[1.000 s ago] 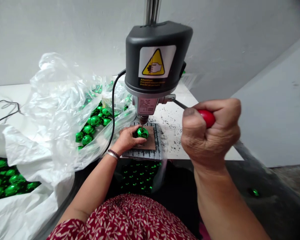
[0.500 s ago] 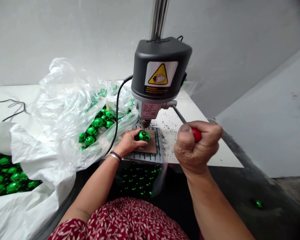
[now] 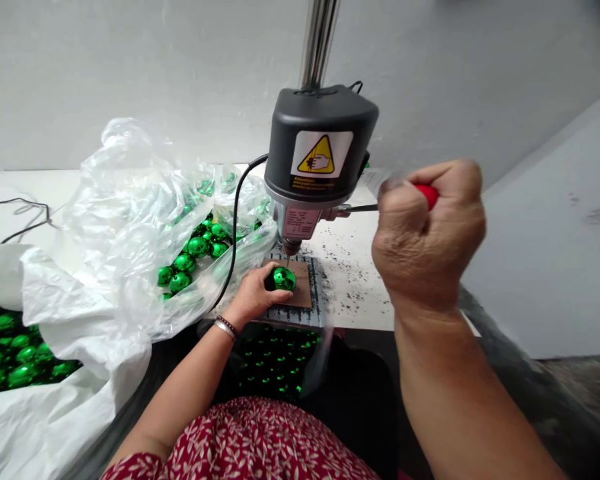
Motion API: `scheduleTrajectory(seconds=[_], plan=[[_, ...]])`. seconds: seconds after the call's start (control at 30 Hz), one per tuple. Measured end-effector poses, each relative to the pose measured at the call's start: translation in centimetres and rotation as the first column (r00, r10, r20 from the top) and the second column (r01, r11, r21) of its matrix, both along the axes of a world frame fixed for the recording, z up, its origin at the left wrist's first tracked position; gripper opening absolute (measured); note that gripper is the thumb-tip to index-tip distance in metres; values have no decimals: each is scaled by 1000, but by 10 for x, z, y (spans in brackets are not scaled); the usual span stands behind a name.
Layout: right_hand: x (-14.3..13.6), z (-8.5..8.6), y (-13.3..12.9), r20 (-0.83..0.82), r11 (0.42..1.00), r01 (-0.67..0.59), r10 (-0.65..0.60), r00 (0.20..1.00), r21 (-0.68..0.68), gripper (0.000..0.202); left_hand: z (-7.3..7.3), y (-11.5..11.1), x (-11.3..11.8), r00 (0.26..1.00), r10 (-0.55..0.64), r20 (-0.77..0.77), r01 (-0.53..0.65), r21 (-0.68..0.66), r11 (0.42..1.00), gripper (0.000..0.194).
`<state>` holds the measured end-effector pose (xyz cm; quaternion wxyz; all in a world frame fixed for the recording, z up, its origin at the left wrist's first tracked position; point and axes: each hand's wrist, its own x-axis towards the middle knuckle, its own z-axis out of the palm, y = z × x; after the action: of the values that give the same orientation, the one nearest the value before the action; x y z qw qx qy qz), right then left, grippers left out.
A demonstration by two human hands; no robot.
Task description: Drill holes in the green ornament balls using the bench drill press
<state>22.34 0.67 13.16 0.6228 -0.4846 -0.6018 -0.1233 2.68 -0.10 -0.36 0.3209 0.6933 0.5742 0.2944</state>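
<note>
A shiny green ball (image 3: 284,279) is held between the thumb and fingers of my left hand (image 3: 257,291), over a brown board (image 3: 303,293) on the drill press's grey base. The drill press (image 3: 324,110) stands above it, and its thin bit (image 3: 288,262) points down close to the top of the ball; whether they touch is unclear. My right hand (image 3: 430,233) is wrapped round the red knob (image 3: 427,195) of the drill's lever, whose metal rod runs almost level to the machine.
Several green balls (image 3: 197,247) lie in a clear plastic bag (image 3: 125,220) at the left. More sit in a white sack (image 3: 95,373) at the lower left. Dark shavings dot the white table (image 3: 360,267). A black cable (image 3: 236,227) curves beside the drill.
My right hand has risen with the lever knob, moving up and right. My left hand and the ball have shifted slightly left and down, away from beneath the chuck.
</note>
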Motion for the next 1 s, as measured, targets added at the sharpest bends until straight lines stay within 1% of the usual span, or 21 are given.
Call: scheduleTrajectory(seconds=[0.07, 0.2, 0.23, 0.27, 0.3, 0.33, 0.4, 0.43, 0.47, 0.5, 0.53, 0.57, 0.63, 0.7, 0.77, 0.83, 0.87, 0.9, 0.93, 0.97, 1.0], plan=[[-1, 2, 1, -23, 1000, -4, 4, 1000, -17, 23, 5, -12, -7, 999, -33, -32, 33, -7, 999, 56], [-1, -3, 0, -59, 999, 1, -4, 998, -51, 21, 17, -34, -23, 972, -223, -73, 222, -28, 975, 62], [0, -3, 0, -67, 998, -1, -4, 998, -64, 20, 21, -37, -27, 965, -251, -75, 250, -20, 968, 66], [0, -3, 0, -72, 997, -2, -4, 997, -76, 20, 25, -39, -32, 965, -252, -76, 252, -4, 968, 70], [1, -3, 0, -75, 996, 1, -8, 997, -87, 19, 30, -38, -37, 971, -227, -78, 229, 15, 973, 69], [2, -3, 0, -76, 996, 10, -18, 997, -94, 19, 36, -36, -44, 982, -171, -85, 175, 42, 984, 64], [3, -2, 0, -72, 994, 33, -41, 997, -102, 18, 48, -24, -59, 990, 31, -135, -15, 113, 993, 44], [4, -1, 1, -71, 994, 39, -47, 996, -105, 19, 53, -16, -68, 971, 159, -180, -132, 156, 979, 38], [4, -1, 1, -71, 993, 43, -50, 996, -106, 20, 58, -6, -78, 927, 284, -246, -240, 195, 951, 37], [4, -1, 1, -72, 993, 44, -52, 996, -105, 21, 61, 4, -88, 865, 383, -325, -325, 220, 920, 40], [4, -2, 1, -73, 994, 46, -54, 996, -101, 23, 63, 14, -97, 798, 441, -411, -379, 226, 897, 43], [4, -2, 2, -73, 994, 48, -55, 996, -95, 24, 64, 24, -105, 741, 452, -497, -402, 211, 891, 47], [3, -3, 2, -72, 995, 55, -62, 995, -88, 26, 60, 38, -117, 657, 394, -643, -391, 156, 907, 55], [3, -4, 2, -71, 995, 60, -66, 995, -78, 27, 53, 47, -122, 611, 317, -726, -356, 105, 928, 62], [2, -5, 2, -66, 995, 66, -70, 995, -69, 28, 45, 50, -123, 595, 289, -750, -349, 83, 934, 64], [3, -6, 1, -56, 996, 65, -69, 996, -63, 28, 40, 49, -122, 615, 310, -725, -368, 84, 926, 62], [3, -6, 1, -50, 996, 63, -66, 997, -62, 28, 39, 47, -122, 645, 338, -686, -383, 93, 919, 60], [3, -6, 0, -45, 996, 59, -62, 997, -60, 28, 39, 45, -122, 691, 377, -617, -404, 103, 909, 59], [3, -6, 0, -39, 997, 52, -55, 998, -55, 27, 41, 41, -122, 747, 427, -509, -436, 109, 893, 59], [3, -6, -1, -36, 998, 45, -47, 998, -51, 26, 44, 38, -121, 804, 477, -355, -475, 99, 874, 60], [3, -6, -1, -34, 998, 34, -35, 999, -48, 25, 47, 33, -121, 843, 513, -160, -510, 62, 858, 61]])
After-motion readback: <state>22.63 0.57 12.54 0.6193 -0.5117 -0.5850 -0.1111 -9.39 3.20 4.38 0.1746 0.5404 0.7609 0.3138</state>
